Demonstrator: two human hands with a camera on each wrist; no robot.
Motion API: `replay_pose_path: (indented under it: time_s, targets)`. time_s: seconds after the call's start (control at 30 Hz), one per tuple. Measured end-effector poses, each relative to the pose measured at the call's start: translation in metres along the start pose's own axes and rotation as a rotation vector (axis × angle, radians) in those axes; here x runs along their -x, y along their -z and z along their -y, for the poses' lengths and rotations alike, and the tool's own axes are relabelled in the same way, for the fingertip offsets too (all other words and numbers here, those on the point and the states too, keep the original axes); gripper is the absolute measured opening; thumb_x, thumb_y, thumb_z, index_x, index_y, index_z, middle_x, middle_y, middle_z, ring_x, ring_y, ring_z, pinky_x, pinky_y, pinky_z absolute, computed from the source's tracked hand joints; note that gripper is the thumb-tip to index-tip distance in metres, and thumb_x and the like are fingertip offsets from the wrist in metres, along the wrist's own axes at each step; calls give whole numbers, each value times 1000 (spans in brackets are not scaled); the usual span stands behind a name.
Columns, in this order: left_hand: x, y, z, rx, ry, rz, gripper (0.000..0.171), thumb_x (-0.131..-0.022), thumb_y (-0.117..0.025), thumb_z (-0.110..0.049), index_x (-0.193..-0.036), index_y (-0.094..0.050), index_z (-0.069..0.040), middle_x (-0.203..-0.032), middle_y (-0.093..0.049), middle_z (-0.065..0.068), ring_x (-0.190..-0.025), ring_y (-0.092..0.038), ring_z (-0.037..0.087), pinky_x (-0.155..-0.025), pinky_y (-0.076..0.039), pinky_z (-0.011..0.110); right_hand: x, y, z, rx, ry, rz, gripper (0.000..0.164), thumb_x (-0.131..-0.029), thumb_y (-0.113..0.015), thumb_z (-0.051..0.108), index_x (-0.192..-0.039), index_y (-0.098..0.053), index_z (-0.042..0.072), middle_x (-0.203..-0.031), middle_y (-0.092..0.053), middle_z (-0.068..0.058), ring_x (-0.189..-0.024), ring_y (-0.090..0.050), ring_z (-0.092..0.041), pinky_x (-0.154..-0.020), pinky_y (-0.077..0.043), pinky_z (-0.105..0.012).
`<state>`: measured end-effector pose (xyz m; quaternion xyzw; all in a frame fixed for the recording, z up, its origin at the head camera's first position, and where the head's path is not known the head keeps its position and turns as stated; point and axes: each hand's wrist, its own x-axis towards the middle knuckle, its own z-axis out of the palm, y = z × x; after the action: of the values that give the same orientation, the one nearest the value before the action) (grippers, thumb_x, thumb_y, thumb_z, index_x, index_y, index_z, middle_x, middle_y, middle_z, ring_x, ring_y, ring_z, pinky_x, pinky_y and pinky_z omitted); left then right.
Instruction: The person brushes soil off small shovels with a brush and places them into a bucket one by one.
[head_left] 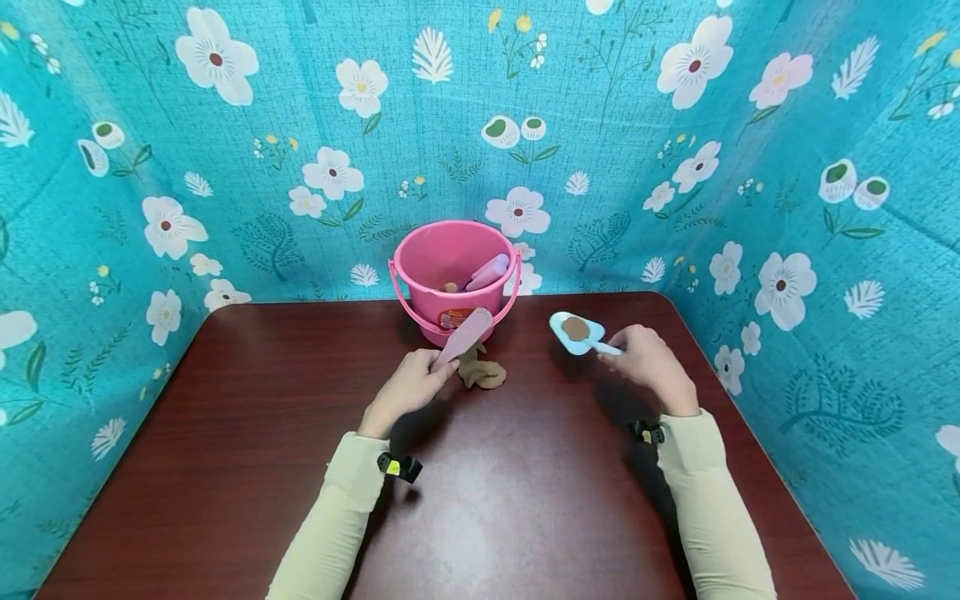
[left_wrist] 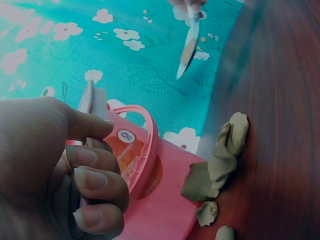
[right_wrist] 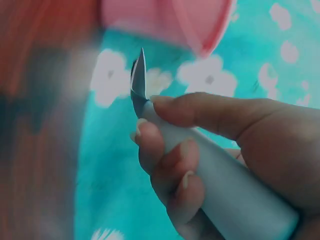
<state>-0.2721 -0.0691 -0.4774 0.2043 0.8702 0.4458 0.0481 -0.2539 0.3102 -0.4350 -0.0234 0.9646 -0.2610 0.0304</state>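
In the head view my left hand (head_left: pixel 408 387) grips a pale pink flat-bladed tool (head_left: pixel 467 333), its rounded tip raised in front of the pink bucket (head_left: pixel 452 279). Its blade shows edge-on in the left wrist view, so its exact kind cannot be told. My right hand (head_left: pixel 645 358) holds a light blue toy shovel (head_left: pixel 558 323) above the table at the right, fingers wrapped around the handle (right_wrist: pixel 210 165). A brown patch (head_left: pixel 576 328) lies on the shovel's blade. Folded brown clay (head_left: pixel 487 375) lies on the table against the bucket's front, close to my left hand.
Inside the bucket are a lilac object (head_left: pixel 491 271) and a brown lump (head_left: pixel 449 287). Small clay pieces (left_wrist: pixel 207 213) lie beside the folded clay. Floral teal cloth (head_left: pixel 285 167) stands behind and beside the dark wooden table (head_left: pixel 262 400).
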Motion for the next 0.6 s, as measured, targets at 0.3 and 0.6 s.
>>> replay_pose_path:
  time_s: [0.3, 0.6]
  targets:
    - [6, -1, -22, -20, -21, -28, 27, -93, -54, -37, -80, -57, -14, -55, -41, 1, -45, -35, 12, -41, -27, 25, 4, -18, 84, 16, 162, 60, 19, -79, -75, 29, -74, -69, 11, -56, -59, -2, -49, -51, -17, -48, -44, -32]
    - [10, -21, -35, -68, -101, 114, 25, -93, -55, -34, -75, -56, -16, -55, -43, -2, -47, -39, 9, -44, -36, 24, 7, -31, 127, -48, 245, 86, 19, -75, -78, 27, -67, -69, 13, -51, -56, -2, -44, -50, -17, -43, -43, -30]
